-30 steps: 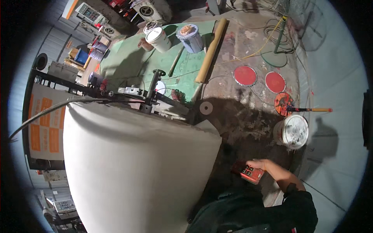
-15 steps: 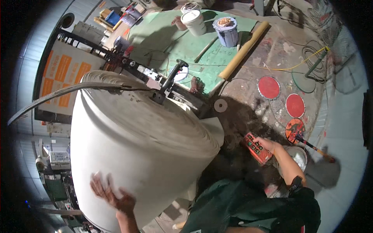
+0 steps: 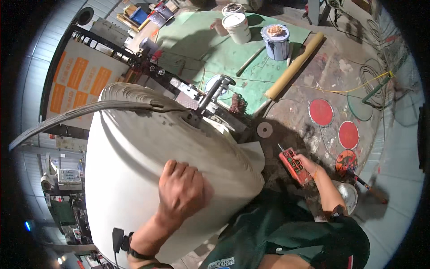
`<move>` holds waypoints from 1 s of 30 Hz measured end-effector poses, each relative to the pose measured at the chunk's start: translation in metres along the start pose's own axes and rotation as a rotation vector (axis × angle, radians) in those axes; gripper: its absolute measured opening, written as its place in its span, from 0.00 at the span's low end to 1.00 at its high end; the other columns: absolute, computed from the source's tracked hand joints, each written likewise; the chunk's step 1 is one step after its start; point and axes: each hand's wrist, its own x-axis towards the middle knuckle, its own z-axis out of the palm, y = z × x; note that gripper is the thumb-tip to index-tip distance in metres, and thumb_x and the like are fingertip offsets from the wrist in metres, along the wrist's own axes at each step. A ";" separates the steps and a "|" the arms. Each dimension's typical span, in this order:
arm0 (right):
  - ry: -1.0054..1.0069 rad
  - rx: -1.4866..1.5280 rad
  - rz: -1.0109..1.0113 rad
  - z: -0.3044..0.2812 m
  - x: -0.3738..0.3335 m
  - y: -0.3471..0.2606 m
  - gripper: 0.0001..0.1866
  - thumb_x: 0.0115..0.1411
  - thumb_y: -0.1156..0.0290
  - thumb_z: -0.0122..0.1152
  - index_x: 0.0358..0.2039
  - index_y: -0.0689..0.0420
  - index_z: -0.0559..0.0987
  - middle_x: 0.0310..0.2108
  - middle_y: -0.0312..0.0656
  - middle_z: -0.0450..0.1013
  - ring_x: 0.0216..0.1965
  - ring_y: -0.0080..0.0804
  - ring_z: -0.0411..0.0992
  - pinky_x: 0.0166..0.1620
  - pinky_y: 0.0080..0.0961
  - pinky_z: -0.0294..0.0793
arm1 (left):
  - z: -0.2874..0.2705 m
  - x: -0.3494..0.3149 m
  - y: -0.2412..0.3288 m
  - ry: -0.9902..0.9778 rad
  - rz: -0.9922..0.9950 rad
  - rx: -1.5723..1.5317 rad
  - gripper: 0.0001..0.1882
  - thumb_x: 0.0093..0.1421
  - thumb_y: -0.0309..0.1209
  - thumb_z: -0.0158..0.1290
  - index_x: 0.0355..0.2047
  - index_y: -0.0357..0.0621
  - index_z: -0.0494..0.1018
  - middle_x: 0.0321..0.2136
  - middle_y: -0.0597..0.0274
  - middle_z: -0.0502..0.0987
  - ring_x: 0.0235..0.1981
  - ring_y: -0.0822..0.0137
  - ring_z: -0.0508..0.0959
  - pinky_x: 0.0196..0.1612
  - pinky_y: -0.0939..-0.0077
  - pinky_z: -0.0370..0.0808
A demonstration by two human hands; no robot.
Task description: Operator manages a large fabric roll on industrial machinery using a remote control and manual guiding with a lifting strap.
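An orange-red remote control (image 3: 294,167) with dark buttons is held in the fingers of the right hand (image 3: 308,167), which are closed around its side, above the floor just past the right end of a large white roll (image 3: 130,197). The left hand (image 3: 182,188) is held in front of the roll with its fingers drawn in narrow, as a fist; its palm is hidden, and whether the roll is touched cannot be told.

On the floor, a green sheet (image 3: 197,49) is spread beyond the roll. Near its far edge a white bucket (image 3: 237,29) is closed by a white lid, and just behind it another bucket (image 3: 233,8) is topped with something dark. Near the right edge a lilac bucket (image 3: 277,47) is filled to the rim with crumpled tan material (image 3: 275,30). Along that edge a cardboard tube (image 3: 295,67) is laid. Beside the right forearm, near the floor's right edge, a white pail (image 3: 348,195) is partly covered from view; pale patches are seen at its top, but its contents cannot be made out.
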 end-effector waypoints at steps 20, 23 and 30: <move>0.032 0.018 -0.136 0.007 -0.012 -0.004 0.21 0.61 0.51 0.50 0.37 0.57 0.80 0.29 0.39 0.79 0.26 0.29 0.77 0.33 0.29 0.79 | 0.028 -0.009 0.011 0.064 -0.058 -0.071 0.05 0.40 0.24 0.53 0.14 0.40 0.67 0.16 0.57 0.67 0.23 0.59 0.70 0.37 0.65 0.68; 0.020 0.036 -0.192 0.036 -0.012 -0.009 0.20 0.61 0.53 0.50 0.37 0.57 0.80 0.29 0.38 0.79 0.26 0.28 0.77 0.33 0.28 0.79 | 0.027 -0.016 0.005 0.056 -0.057 -0.056 0.05 0.39 0.24 0.53 0.14 0.40 0.67 0.16 0.57 0.67 0.24 0.59 0.70 0.37 0.65 0.68; 0.051 0.049 -0.267 0.068 0.010 -0.003 0.21 0.62 0.54 0.48 0.38 0.58 0.79 0.29 0.40 0.78 0.26 0.32 0.77 0.34 0.30 0.80 | 0.016 -0.032 -0.017 0.185 -0.061 -0.154 0.06 0.36 0.25 0.54 0.14 0.41 0.67 0.16 0.57 0.67 0.23 0.59 0.69 0.36 0.65 0.68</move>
